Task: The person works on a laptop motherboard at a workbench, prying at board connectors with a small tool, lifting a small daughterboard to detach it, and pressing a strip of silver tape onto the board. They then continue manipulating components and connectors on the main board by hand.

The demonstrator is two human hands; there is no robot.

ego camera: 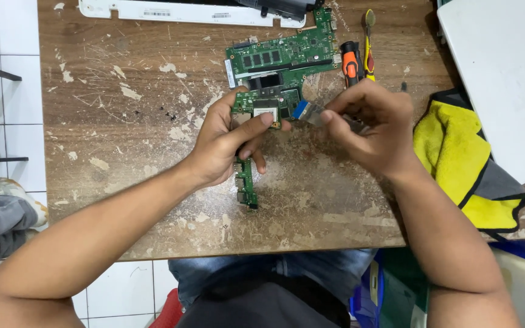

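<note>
The board (277,73) lies bare on the table (123,152), out of its case. The left hand (226,143) pins it; the right hand (369,124) pinches a blue-tipped ribbon (306,110) beside the board, apparently loose.

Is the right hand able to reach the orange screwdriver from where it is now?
Probably yes. The orange screwdriver lies on the table just beyond the right hand, with nothing between them; however, its fingers already pinch a small blue-tipped piece.
</note>
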